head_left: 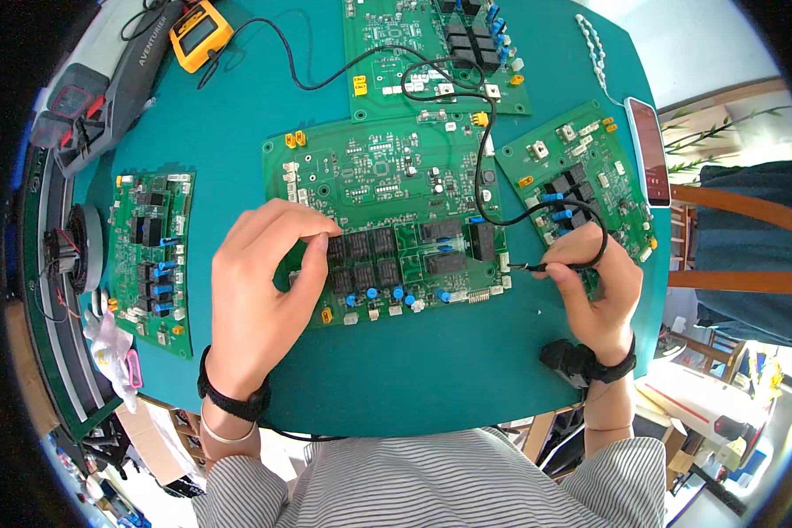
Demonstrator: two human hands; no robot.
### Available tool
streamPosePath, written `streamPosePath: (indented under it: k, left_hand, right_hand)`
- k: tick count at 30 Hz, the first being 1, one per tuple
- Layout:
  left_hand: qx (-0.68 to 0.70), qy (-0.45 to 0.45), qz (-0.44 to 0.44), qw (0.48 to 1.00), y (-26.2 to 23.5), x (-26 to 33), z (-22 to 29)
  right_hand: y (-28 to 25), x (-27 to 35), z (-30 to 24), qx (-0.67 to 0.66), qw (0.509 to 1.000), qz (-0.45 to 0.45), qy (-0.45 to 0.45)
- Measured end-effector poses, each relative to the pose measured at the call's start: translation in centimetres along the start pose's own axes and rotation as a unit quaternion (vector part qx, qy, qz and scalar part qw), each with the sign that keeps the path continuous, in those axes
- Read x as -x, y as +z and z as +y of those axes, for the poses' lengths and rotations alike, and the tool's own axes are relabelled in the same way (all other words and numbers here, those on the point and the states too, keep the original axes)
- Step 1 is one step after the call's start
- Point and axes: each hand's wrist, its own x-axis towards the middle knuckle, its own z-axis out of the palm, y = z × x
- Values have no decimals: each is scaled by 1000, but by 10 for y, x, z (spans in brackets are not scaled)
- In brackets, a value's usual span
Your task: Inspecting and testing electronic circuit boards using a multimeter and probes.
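A large green circuit board (374, 207) lies flat in front of me, with black relays (361, 260) and blue components along its near side. My left hand (268, 273) is at the board's left, thumb and forefinger pinched together beside the leftmost relays. What lies between those fingertips is hidden. My right hand (594, 286) pinches a black cable (563, 208) near its end. The cable's thin metallic tip (519, 267) points left, close to the white connectors (504, 262) on the board's right edge; contact cannot be made out. The cable loops back toward a yellow handheld meter (200, 35).
More green boards lie at the left (152, 260), at the right (581, 180) and at the back (396, 66) of the green table mat (396, 370). A phone (649, 151) and a white beaded cord (592, 51) are at the far right. A wooden chair (739, 282) stands beyond the right edge.
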Motion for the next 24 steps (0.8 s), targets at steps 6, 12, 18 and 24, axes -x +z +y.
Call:
streamPosePath:
  k: [6,12,18,24]
  left_hand:
    - [-3,4,35,999,-8,2,-1]
    - [-3,-42,198,979,-48,-1,-12]
    - [59,-17,211,976,-54,-5,1]
    - [43,127,27,991,-26,-14,32]
  right_hand:
    - [1,-2,4,15,999,-47,-13]
    - [-2,1,4,-4,999,-48,16]
    - [2,-3,7,-7,997,-76,-22]
    - [-12,-28,-10,49,974,-191,-109]
